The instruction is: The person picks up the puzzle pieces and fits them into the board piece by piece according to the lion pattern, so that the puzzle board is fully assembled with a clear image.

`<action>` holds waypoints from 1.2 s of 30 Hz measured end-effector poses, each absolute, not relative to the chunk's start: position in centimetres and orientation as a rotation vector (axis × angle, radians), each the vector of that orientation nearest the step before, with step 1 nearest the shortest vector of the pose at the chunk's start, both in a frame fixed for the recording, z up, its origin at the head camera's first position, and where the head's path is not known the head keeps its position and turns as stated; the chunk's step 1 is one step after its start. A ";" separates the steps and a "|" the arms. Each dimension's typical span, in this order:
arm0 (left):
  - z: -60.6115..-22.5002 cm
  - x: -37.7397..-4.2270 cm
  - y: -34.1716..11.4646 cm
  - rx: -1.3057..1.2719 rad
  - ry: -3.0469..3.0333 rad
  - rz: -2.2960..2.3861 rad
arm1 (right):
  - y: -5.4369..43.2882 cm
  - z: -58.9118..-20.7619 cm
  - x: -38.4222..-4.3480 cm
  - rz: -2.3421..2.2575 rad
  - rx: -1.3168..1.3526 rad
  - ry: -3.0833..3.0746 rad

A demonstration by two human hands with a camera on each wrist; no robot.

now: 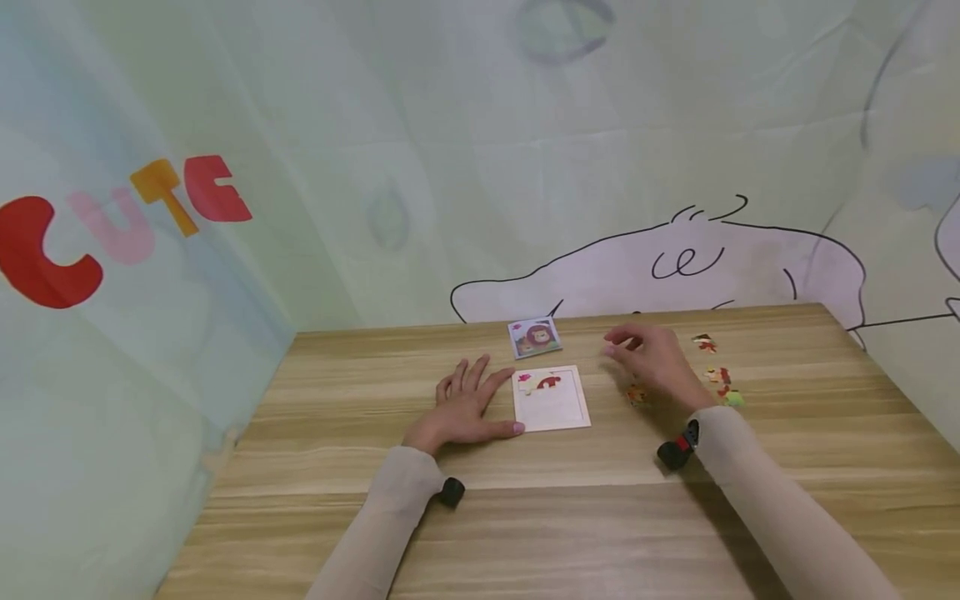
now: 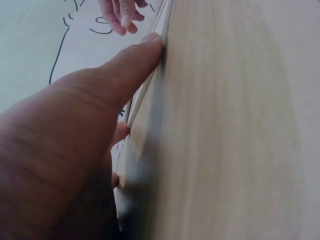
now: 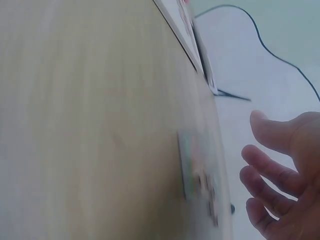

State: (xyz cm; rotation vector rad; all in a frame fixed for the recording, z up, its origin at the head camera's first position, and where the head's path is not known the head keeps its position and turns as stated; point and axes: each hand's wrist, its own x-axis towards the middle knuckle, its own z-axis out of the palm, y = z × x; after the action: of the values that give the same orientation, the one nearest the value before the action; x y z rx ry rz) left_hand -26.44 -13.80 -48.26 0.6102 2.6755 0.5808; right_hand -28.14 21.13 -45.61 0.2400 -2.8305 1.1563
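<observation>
A square white puzzle tray (image 1: 551, 415) lies on the table, with a few joined pieces (image 1: 547, 383) along its top edge. My left hand (image 1: 465, 408) rests at its left side, fingers spread; the thumb touches the lower left corner and the index finger reaches the upper left one. To the right of the tray, my right hand (image 1: 654, 358) hovers above the table. In the right wrist view its fingers (image 3: 272, 170) are loosely bent and apart, with nothing between them. An orange-brown puzzle piece (image 1: 636, 394) lies below this hand.
Behind the tray lies a square picture card (image 1: 535, 337) showing a lion. Further right are several loose pieces, among them a brown-and-red one (image 1: 705, 342) and a green one (image 1: 733, 399). A printed curtain (image 1: 420, 167) hangs behind the wooden table (image 1: 525, 533).
</observation>
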 end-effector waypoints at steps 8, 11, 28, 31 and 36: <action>-48.0 -26.5 -13.6 0.608 2.675 0.573 | 24.0 -45.1 -27.7 1.161 0.197 -2.810; -47.9 -26.5 -13.5 0.606 2.673 0.576 | 24.9 -45.1 -27.5 1.143 0.158 -2.824; -48.6 -26.9 -13.5 0.622 2.679 0.577 | 29.9 -44.8 -27.1 1.051 0.029 -2.880; -48.6 -26.9 -13.6 0.624 2.686 0.553 | 30.6 -44.8 -27.1 1.049 0.020 -2.871; -48.3 -26.4 -13.7 0.622 2.692 0.563 | 31.5 -44.9 -26.9 1.061 -0.011 -2.874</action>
State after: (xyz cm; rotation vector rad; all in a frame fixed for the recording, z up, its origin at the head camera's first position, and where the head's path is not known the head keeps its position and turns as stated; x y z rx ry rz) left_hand -26.45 -13.74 -48.34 0.6216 2.6924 0.5635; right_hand -26.90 31.52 -44.91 -0.0106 -2.8745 1.0609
